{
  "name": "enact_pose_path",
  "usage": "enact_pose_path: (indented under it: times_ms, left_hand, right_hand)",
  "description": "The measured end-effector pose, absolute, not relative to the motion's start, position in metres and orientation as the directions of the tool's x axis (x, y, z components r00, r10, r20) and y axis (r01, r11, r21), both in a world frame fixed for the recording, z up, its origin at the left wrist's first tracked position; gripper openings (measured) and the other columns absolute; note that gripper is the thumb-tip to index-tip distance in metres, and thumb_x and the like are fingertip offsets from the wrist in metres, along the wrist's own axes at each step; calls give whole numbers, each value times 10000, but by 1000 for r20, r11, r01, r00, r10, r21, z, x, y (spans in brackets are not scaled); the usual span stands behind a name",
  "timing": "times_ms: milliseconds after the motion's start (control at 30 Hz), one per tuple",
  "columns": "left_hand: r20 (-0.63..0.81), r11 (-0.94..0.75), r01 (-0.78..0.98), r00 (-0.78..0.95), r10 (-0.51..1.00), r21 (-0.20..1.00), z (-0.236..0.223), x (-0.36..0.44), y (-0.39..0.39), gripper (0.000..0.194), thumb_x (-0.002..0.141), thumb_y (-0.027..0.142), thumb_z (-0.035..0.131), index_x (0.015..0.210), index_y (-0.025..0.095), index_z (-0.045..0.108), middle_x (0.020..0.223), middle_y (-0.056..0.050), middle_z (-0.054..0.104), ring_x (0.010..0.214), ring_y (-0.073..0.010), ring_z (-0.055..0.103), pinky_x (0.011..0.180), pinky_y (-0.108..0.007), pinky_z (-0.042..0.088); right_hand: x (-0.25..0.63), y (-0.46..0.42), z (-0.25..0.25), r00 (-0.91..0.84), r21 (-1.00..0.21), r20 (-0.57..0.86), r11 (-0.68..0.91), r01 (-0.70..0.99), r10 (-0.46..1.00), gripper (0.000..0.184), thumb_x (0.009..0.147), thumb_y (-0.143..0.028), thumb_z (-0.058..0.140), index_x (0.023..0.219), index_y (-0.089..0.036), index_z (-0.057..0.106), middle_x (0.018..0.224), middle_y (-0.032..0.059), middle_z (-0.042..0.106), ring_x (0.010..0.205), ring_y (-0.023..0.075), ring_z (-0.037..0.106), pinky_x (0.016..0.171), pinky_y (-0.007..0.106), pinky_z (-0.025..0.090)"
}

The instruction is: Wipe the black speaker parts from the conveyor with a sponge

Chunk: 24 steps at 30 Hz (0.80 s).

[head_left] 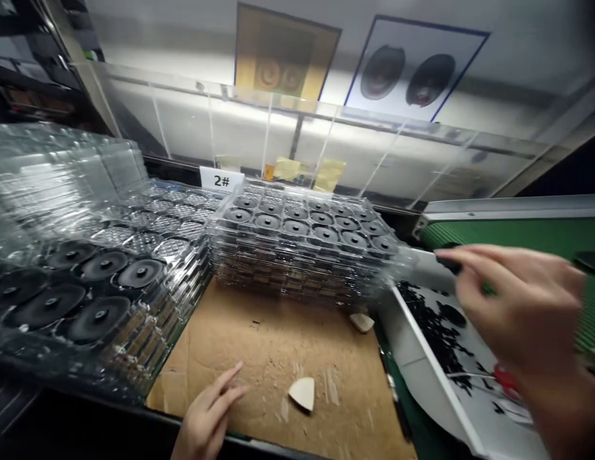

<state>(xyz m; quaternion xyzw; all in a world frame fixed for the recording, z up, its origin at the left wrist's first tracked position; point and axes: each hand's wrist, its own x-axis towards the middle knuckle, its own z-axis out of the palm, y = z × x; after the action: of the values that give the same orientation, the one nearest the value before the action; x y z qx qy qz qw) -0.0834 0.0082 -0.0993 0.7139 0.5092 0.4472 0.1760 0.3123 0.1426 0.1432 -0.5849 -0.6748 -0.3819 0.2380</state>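
Right hand (517,306) just right of a stack of clear plastic trays (301,268), fingers (474,263) pinched closed on a small black part (448,260), above a white bin (422,364) heaped with similar dark pieces. Left hand (208,409) in front of the stack, fingers (230,383) loosely open, low over a brown cardboard sheet (259,345), near a pale wedge offcut (301,393). Black speaker cones (100,265) in more trays left of the stack; green conveyor belt (532,236) behind the bin, right of the stack. Black part likely light and slightly flexible, best pinched by its edge at the fingertips.
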Motion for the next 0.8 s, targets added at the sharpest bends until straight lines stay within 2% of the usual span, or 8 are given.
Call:
enact_pose_path:
  times_ms: [133,333,433,533,633,700,733,800]
  left_hand:
    - [374,-288,549,-48,926,784,-105,-79,30,276,852,158,429,978,203,670,1180,-125,644,979,-194,661,827,-270,548]
    - [220,-166,410,-86,972,897,-110,-78,27,235,770,201,537,893,281,720,1072,-58,703,1023,-232,639,937,-367,488]
    - [99,-64,290,-108,989,955,-99,-77,27,176,723,251,603,832,276,741,1054,-71,707,1032,-261,627,985,-403,443]
    - [-55,69,107,-124,991,992,-79,-64,24,168,737,335,614,798,239,739,1064,-101,697,1040,-277,614,1000,-425,421]
    - [-226,216,-145,-54,973,965,-52,-31,20,332,832,431,488,994,208,674,1097,-128,682,953,-254,655,907,-433,491]
    - [-328,344,-372,109,939,862,-32,-4,19,451,890,482,318,1124,222,602,1141,-119,667,1002,-251,643,858,-438,513]
    - [-390,519,-600,342,855,609,-23,9,20,482,889,511,293,1136,228,596,1188,-109,644,1067,-260,610,886,-455,488]
    - [-290,695,-697,638,713,176,-9,28,25,574,891,549,221,1149,196,593,1178,-107,647,1057,-247,611,899,-433,465]
  right_hand:
    - [342,197,146,-82,308,603,-137,941,794,373,823,-297,615,1152,-126,570,1254,145,514,1200,313,441,939,521,384]
    - [372,224,128,29,285,479,-186,940,877,319,936,-337,431,1190,-175,535,1241,82,523,1155,227,499,954,476,396]
    - [370,217,135,69,209,470,-187,960,880,402,916,-360,457,1232,-120,518,1180,129,573,1092,248,547,893,426,431]
    - [352,191,145,91,102,476,-158,982,875,677,846,-509,486,1297,-5,450,1191,234,558,1102,326,534,790,411,426]
    - [311,139,137,-21,-40,399,41,998,917,796,782,-690,391,1360,-142,397,1118,134,627,989,250,622,743,348,474]
    - [271,99,114,-328,-233,344,419,878,880,772,814,-645,420,1428,-207,256,1211,128,587,1067,259,596,853,371,492]
    - [251,80,98,-457,-251,314,537,805,832,736,820,-607,455,1423,-234,257,1308,125,515,1139,267,551,869,365,505]
    - [216,49,61,-615,-307,203,645,700,762,837,779,-532,585,1445,-228,179,1361,127,456,1224,298,468,942,416,481]
